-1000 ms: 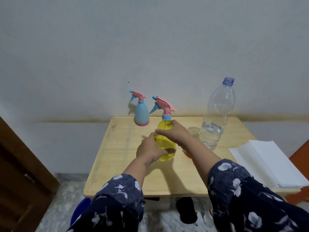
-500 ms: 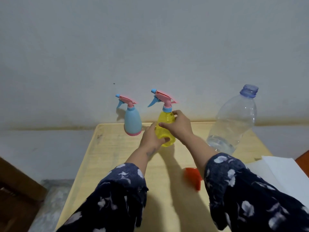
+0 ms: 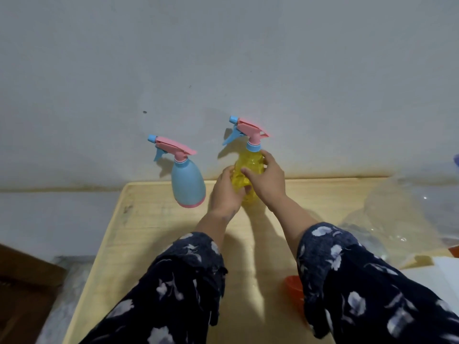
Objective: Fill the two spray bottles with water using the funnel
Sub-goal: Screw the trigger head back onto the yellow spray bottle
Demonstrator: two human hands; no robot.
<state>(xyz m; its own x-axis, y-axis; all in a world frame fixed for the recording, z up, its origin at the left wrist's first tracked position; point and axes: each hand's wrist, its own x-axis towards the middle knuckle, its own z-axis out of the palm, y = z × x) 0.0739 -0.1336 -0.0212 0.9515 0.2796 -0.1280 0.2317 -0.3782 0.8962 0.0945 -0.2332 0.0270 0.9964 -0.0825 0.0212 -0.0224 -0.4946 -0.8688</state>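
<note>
Both hands, left (image 3: 224, 192) and right (image 3: 267, 181), we wrap around the yellow spray bottle (image 3: 247, 170), blue spray bottle (image 3: 187, 184) just beside.

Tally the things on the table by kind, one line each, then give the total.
Spray bottles: 2, the blue spray bottle and the yellow spray bottle, the latter held by the left hand and right hand
Clear water bottle: 1
Orange funnel: 1
White paper stack: 1
Total: 5
</note>
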